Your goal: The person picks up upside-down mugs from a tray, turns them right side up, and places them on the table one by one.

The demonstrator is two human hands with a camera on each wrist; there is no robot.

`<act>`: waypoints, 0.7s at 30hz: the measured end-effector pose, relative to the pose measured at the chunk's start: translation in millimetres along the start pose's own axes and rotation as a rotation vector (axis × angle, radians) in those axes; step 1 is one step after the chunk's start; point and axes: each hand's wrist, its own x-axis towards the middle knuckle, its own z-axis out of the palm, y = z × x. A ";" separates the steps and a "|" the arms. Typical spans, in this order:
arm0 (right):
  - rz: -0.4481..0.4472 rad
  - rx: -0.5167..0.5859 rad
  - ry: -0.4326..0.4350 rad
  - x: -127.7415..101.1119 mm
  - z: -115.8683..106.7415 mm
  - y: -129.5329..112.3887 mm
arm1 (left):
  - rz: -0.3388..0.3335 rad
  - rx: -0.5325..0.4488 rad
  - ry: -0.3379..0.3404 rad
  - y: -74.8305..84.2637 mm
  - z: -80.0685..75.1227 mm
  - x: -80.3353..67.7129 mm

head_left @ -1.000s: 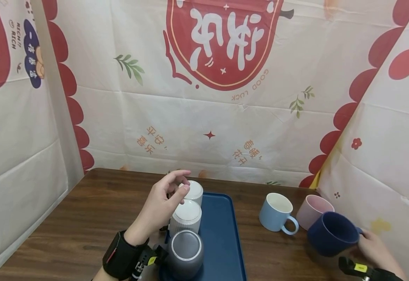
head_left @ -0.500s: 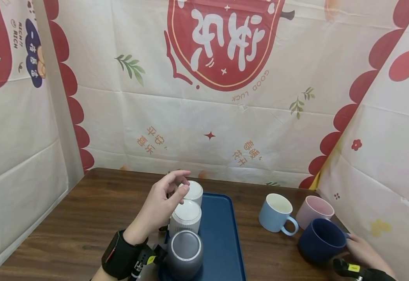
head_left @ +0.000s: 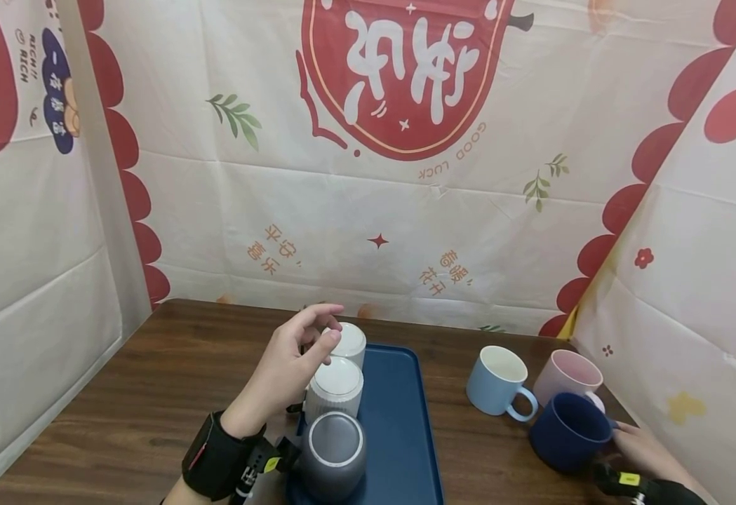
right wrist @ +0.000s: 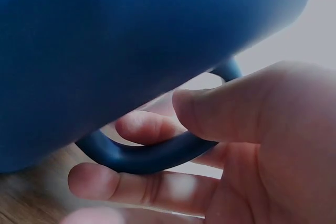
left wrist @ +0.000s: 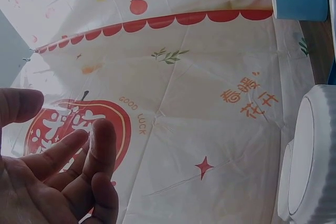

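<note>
Navy blue mug sits at the table's right edge; our right hand pinches its handle, thumb above, a finger through the loop. Our left hand hovers, fingers loosely apart, beside the white cups on the blue tray.
</note>
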 end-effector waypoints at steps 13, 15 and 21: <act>-0.020 -0.031 -0.038 -0.6 3.0 -3.0 | 0.000 0.006 -0.002 0.0 -0.3 0.1; -0.013 -0.027 -0.047 -0.3 3.2 -3.4 | 0.002 0.007 -0.002 0.0 -0.2 0.1; 0.018 -0.048 -0.014 -0.8 5.1 -3.8 | 0.005 0.006 -0.005 -0.2 0.2 -0.2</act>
